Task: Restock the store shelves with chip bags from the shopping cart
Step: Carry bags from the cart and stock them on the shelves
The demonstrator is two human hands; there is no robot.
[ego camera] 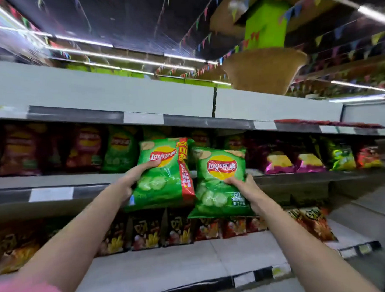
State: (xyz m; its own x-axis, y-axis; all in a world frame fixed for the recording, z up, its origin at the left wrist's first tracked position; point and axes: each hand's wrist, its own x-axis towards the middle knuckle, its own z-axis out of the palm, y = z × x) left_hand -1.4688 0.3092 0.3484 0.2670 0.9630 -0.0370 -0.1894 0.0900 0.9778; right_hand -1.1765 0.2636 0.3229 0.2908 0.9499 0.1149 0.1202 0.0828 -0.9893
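Observation:
I hold two green Lay's chip bags up in front of the middle shelf. My left hand grips the left green bag, which has a red strip down its right side. My right hand grips the right green bag at its lower right. The two bags hang side by side, just in front of the shelf edge. Behind them on the shelf stand more green chip bags in the row. The shopping cart is out of view.
Red chip bags fill the middle shelf's left part; purple bags and yellow-green bags fill its right. Dark snack bags line the lower shelf. A woven basket and green pillar stand above.

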